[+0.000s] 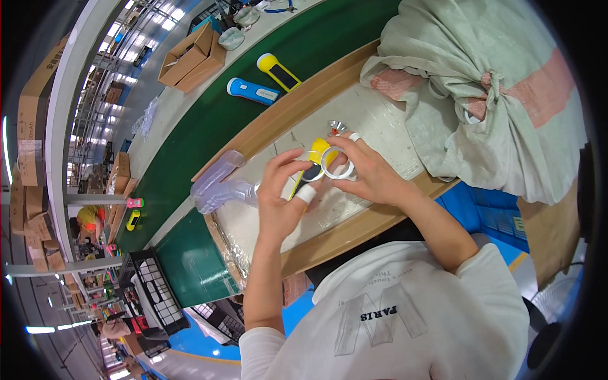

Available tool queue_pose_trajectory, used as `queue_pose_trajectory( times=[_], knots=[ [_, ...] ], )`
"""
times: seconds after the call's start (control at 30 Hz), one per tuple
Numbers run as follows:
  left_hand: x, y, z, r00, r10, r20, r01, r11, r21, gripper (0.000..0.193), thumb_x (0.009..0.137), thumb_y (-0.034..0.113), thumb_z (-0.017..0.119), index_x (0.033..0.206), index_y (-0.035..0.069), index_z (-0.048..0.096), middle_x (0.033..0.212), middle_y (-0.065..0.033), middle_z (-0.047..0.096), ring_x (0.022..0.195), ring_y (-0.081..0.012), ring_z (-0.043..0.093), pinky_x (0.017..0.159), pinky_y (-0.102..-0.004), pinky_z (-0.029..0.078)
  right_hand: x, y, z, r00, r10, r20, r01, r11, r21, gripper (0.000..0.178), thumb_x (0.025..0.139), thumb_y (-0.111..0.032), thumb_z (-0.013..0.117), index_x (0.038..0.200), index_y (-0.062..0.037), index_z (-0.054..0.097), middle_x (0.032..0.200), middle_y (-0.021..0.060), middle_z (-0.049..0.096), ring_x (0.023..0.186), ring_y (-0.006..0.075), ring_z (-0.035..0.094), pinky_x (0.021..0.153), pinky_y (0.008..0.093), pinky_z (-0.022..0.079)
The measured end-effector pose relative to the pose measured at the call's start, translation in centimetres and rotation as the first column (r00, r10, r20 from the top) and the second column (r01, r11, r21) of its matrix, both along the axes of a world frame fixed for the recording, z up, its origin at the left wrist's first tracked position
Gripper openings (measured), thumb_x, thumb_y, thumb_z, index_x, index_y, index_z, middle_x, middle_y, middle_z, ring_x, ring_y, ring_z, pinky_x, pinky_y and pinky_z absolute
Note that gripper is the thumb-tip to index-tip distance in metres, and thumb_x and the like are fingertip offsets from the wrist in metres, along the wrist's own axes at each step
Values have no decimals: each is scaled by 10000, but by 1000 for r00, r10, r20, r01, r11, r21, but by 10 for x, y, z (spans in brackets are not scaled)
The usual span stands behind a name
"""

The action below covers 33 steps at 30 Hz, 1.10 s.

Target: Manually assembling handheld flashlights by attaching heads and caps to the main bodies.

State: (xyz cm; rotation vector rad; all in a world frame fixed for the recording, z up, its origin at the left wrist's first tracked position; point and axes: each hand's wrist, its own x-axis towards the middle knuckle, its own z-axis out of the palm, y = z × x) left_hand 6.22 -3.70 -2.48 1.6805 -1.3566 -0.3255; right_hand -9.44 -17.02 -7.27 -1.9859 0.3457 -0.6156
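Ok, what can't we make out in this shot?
All head view:
- Yellow torch under the hands: partly covered by the fingers and white ring.
- Left hand: whether it grips something clear is too faint to tell.
- Sack contents: hidden by the knotted cloth.
- Blue crate: partly hidden by the sack; inside can't be read.
- Far worker in orange: too small to see what they handle.

White T-shirt (437, 294), grey print (382, 324), white finger wraps (306, 193)
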Motion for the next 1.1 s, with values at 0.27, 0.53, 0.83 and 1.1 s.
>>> queue_pose_trajectory(
  times=[0.27, 0.53, 0.83, 1.1],
  knots=[
    [-8, -9, -16, 999, -19, 44, 16, 997, 74, 431, 737, 114, 749, 1145, 60, 620, 1278, -150, 534, 1136, -296, 542, 937, -373, 439, -13, -8, -2, 985, -98, 139, 95, 995, 26, 708, 704, -38, 714, 1346, -53, 417, 1175, 142, 494, 966, 260, 532, 871, 338, 442],
    [-9, 28, -48, 938, 44, 345, -161, 935, 317, 573, 754, 67, 678, 1294, 29, 492, 1114, -177, 519, 1004, -352, 535, 878, -400, 452, -15, -12, 1, 990, -81, 114, 68, 991, 116, 689, 732, -71, 699, 1354, -96, 403, 1313, 231, 433, 1256, 398, 420, 1002, 412, 404],
    [-6, 56, 1, 781, 223, -584, -123, 971, 205, 503, 867, 38, 541, 1355, -25, 434, 1208, -165, 566, 1021, -243, 604, 760, -370, 566, -15, -11, 0, 974, -227, 24, 218, 955, 202, 673, 691, 3, 685, 1315, -102, 456, 1185, 113, 432, 816, 162, 485, 712, 259, 458],
    [-19, 72, 42, 764, 98, -638, -13, 990, 137, 596, 824, 207, 635, 1318, -72, 453, 1102, -204, 602, 912, -293, 647, 683, -379, 580, -15, -11, 6, 984, -173, 51, 160, 967, 198, 692, 703, -22, 692, 1336, -103, 427, 1081, 110, 476, 833, 198, 502, 749, 300, 457]
  ],
)
